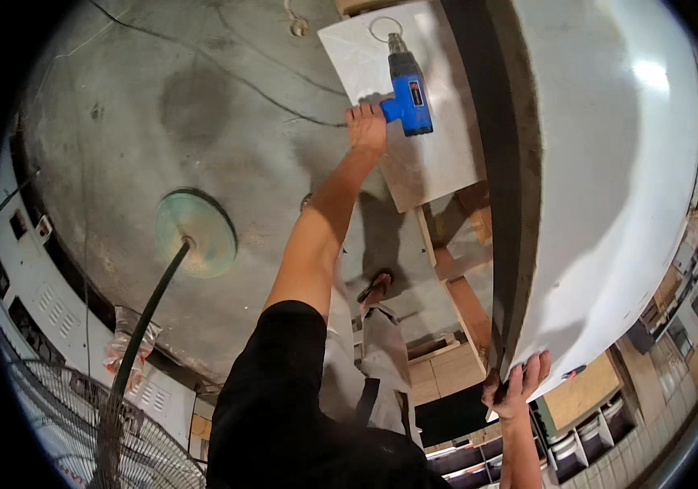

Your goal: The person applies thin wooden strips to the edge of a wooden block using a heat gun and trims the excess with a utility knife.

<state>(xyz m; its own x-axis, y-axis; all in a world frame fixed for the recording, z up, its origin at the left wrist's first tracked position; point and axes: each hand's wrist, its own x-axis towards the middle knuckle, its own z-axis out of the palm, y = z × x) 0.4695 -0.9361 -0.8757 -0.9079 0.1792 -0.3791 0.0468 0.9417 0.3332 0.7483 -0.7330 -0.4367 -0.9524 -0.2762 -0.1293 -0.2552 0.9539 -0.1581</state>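
My left hand point(367, 130) is closed round the handle of a blue heat gun point(411, 98), whose metal nozzle points away from me. The heat gun is over a pale marbled panel point(422, 167); I cannot tell whether it touches. To the right stands a large white board point(609, 163) with a curved edge and a dark strip point(502, 147) along its side. My right hand point(517, 389) grips the near corner of this board, fingers on the white face and thumb by the dark strip.
A black cord point(243, 81) runs over the concrete floor from the heat gun. At left are a fan's round green base point(195, 232), its pole point(153, 306) and its wire cage point(104, 424). Wooden framing point(464, 306) lies below the panel. Shelving with compartments point(593, 440) stands near right.
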